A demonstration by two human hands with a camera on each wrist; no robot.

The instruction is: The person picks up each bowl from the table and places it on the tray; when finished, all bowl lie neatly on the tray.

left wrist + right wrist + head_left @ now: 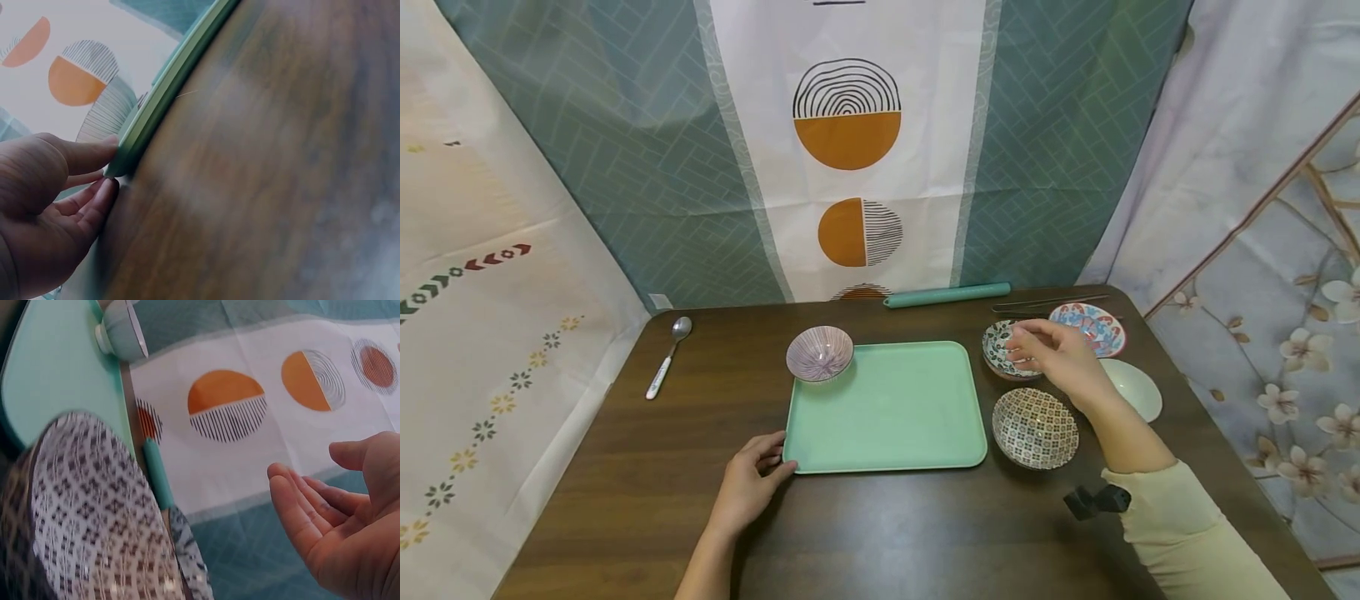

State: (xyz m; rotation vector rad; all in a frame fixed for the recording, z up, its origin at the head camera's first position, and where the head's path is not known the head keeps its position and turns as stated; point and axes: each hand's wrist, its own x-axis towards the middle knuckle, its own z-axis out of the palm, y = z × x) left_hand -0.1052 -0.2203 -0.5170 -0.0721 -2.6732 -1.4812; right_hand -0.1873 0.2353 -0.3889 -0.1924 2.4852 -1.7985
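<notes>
A light green tray [887, 408] lies flat on the table. My left hand [752, 479] holds its near left corner, and in the left wrist view the thumb [94, 155] and fingertips meet at the tray's edge [147, 119]. A purple-streaked bowl [820, 354] stands at the tray's far left corner. Over on the right, my right hand [1063, 362] hovers with relaxed fingers and nothing in them, overlapping a green floral bowl [997, 346] in the head view. Closer to me stands a brown-and-white patterned bowl [1035, 427], large in the right wrist view.
Behind my right hand are a red-and-blue patterned plate [1090, 327] and a white oval dish [1133, 387]. A teal stick-like case [947, 294] and dark chopsticks [1052, 301] lie along the back edge. At the far left rests a spoon [668, 358] with a white handle.
</notes>
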